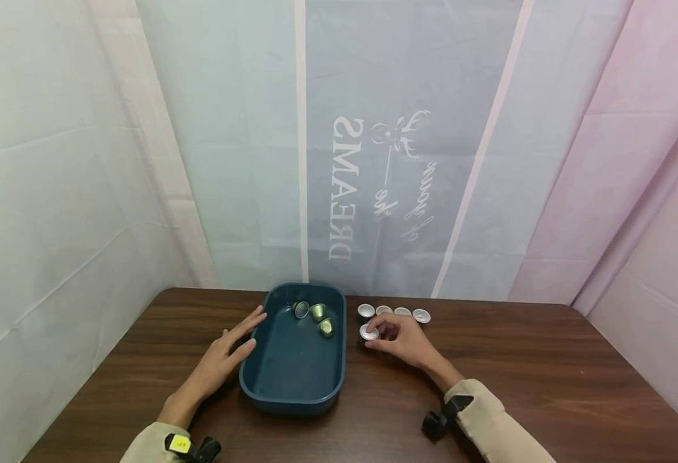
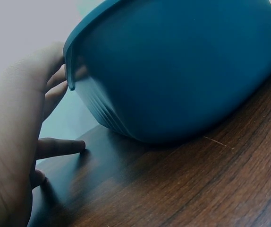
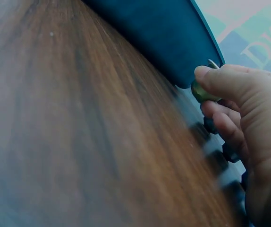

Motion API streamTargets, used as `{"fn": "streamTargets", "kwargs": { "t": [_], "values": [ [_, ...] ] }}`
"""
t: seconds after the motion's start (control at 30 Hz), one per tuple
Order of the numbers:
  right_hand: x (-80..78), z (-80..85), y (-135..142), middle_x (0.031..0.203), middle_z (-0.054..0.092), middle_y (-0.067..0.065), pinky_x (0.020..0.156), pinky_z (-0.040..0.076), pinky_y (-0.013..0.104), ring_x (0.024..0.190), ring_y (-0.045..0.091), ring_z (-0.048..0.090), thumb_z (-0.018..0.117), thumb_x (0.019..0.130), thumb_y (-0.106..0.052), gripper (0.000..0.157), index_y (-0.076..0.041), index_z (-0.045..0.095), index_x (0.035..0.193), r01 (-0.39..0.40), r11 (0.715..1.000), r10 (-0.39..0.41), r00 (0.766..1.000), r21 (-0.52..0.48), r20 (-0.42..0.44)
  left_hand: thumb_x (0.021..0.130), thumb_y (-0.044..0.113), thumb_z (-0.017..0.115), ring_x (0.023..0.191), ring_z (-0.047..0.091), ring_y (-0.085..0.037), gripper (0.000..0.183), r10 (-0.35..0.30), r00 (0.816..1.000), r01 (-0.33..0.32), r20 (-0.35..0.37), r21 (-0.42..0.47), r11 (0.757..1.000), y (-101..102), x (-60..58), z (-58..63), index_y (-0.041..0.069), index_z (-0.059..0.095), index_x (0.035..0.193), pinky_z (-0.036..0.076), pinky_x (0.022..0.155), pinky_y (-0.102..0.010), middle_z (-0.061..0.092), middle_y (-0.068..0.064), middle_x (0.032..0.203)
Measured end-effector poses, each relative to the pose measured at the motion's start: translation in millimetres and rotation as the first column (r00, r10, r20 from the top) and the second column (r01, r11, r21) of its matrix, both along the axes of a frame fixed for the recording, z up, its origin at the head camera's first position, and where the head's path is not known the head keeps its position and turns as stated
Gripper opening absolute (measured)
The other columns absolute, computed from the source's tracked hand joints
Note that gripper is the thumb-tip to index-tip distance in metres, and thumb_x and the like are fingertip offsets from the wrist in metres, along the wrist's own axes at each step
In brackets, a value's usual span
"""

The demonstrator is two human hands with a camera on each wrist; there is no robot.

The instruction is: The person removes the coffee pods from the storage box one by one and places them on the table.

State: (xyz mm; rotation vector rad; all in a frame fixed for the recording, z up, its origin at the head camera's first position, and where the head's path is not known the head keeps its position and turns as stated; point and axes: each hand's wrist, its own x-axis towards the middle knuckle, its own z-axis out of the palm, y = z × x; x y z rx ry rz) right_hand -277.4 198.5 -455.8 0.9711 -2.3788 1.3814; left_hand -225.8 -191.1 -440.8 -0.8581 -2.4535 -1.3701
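Note:
A deep blue plastic bin (image 1: 292,373) stands on the table, with several gold-green coffee capsules (image 1: 318,312) inside near its far end. My left hand (image 1: 217,360) is at the bin's left side with its fingers extended; in the left wrist view some fingers touch the rim (image 2: 69,71) and others reach down near the tabletop. Just right of the bin, my right hand (image 1: 405,337) pinches a coffee capsule by thumb and fingers. This capsule has a silver lid (image 1: 367,332) and, in the right wrist view, a green body (image 3: 200,92).
Behind the right hand, several dark capsules with silver lids (image 1: 421,316) stand in a row on the brown wooden table (image 1: 547,373). A printed curtain (image 1: 246,193) hangs along the table's far edge, with pale fabric at both sides.

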Motion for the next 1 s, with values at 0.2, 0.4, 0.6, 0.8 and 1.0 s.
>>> {"fn": "streamTargets", "kwargs": {
  "t": [0.2,0.4,0.6,0.8,1.0],
  "values": [
    [14.1,17.2,-7.2,0.083,0.066,0.01,0.054,0.052,0.03,0.068,0.021,0.064,0.08,0.075,0.001,0.022,-0.002,0.068,0.092,-0.013,1.0,0.013,1.0,0.009,0.001,0.1,0.009,0.049,0.138,0.028,-0.035,0.05,0.001,1.0,-0.001,-0.004,-0.018,1.0,-5.1,-10.9,-13.4,0.019,0.039,0.147,0.003,0.095,-0.079,0.026,-0.004,0.155],
    [0.1,-1.5,-3.2,0.084,0.065,-0.001,0.055,0.05,0.026,0.069,0.011,0.062,0.081,0.076,-0.008,0.023,-0.012,0.067,0.094,-0.015,1.0,0.015,1.0,0.005,-0.019,0.1,0.011,0.048,0.138,0.028,-0.035,0.049,-0.005,1.0,0.005,-0.011,-0.021,1.0,-5.8,-10.6,-11.3,0.019,0.039,0.148,0.002,0.095,-0.079,0.026,-0.006,0.156],
    [-4.6,-7.7,-1.0,0.085,0.065,-0.007,0.06,0.053,0.028,0.071,0.011,0.064,0.081,0.078,-0.021,0.022,-0.022,0.067,0.095,0.004,0.999,-0.007,0.999,0.052,0.048,0.1,0.011,0.048,0.138,0.028,-0.035,0.048,0.003,1.0,-0.004,-0.011,-0.023,1.0,-6.7,-9.8,-11.6,0.017,0.04,0.147,0.003,0.095,-0.079,0.026,-0.003,0.156],
    [-2.9,-7.6,0.7,0.086,0.065,-0.007,0.06,0.053,0.027,0.073,0.011,0.064,0.081,0.078,-0.019,0.024,-0.022,0.066,0.097,-0.008,0.998,0.005,0.999,0.066,0.044,0.1,0.011,0.049,0.138,0.028,-0.034,0.049,0.006,1.0,-0.006,-0.009,-0.023,1.0,-5.9,-8.7,-11.5,0.02,0.04,0.147,0.003,0.095,-0.079,0.026,0.001,0.155],
    [-2.2,-7.1,1.1,0.086,0.065,-0.007,0.057,0.051,0.026,0.074,0.01,0.063,0.081,0.078,-0.016,0.025,-0.02,0.066,0.097,-0.013,0.998,0.012,1.0,0.069,0.009,0.1,0.011,0.049,0.138,0.028,-0.034,0.049,0.008,1.0,-0.008,-0.012,-0.022,1.0,-5.6,-8.7,-12.1,0.019,0.041,0.147,0.003,0.095,-0.079,0.026,0.0,0.155]
  ]
}}
